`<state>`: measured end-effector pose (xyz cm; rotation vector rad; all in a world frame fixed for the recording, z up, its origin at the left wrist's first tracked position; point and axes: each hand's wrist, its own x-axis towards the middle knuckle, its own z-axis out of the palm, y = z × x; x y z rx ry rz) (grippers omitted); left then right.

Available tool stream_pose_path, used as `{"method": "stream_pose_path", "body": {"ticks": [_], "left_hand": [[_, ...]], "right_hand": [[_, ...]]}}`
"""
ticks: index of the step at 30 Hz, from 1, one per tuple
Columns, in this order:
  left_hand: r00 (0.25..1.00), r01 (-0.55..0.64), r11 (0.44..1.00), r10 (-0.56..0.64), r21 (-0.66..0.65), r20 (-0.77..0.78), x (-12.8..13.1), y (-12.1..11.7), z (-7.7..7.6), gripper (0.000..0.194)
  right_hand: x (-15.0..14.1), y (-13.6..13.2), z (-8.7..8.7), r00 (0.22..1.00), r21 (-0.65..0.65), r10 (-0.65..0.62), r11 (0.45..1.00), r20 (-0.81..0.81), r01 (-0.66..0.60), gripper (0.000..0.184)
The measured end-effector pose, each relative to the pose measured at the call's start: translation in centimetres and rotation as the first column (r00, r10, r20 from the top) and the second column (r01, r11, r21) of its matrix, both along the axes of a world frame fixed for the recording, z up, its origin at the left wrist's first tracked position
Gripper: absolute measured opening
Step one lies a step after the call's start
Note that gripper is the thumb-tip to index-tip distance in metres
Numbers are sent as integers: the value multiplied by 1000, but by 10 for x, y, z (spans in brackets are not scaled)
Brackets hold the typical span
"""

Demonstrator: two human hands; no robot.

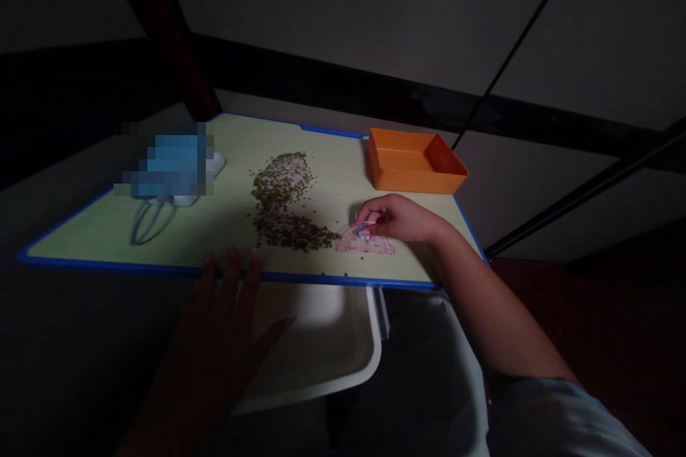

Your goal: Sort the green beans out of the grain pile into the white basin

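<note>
My right hand (394, 218) pinches a clear plastic protractor with pink markings (354, 239), which lies flat or nearly flat on the pale yellow board (214, 221). The protractor's left end meets the edge of a spread of small dark greenish grains (289, 228). Behind that spread, a looser patch of the same grains (281, 175) shows a whitish middle. In shadow, my left hand (230, 300) has its fingers spread, with the tips at the board's blue front edge. Below the board there is a white tub (369, 357), partly behind that hand.
An orange open box (418, 164) stands at the board's back right corner. To the left, a blurred blue thing (174, 164) sits with a looped cord (147, 221). A few stray grains lie near the front edge. Cabinet panels (343, 14) rise behind the board.
</note>
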<state>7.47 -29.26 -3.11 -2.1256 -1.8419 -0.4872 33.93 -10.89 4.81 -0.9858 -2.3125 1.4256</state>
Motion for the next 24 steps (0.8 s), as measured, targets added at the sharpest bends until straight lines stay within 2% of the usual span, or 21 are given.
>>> {"method": "stream_pose_path", "body": {"ticks": [6,24], "left_hand": [[1000,2,1000,-2,14,-8,0,0,0,80],[1000,-6,1000,6,-12,6,1,-1,2,81]], "right_hand": [[0,-1,3,998,31,10,999,65,-12,5],[-1,-5,4,993,-49,26,999,112,-20,11]]}}
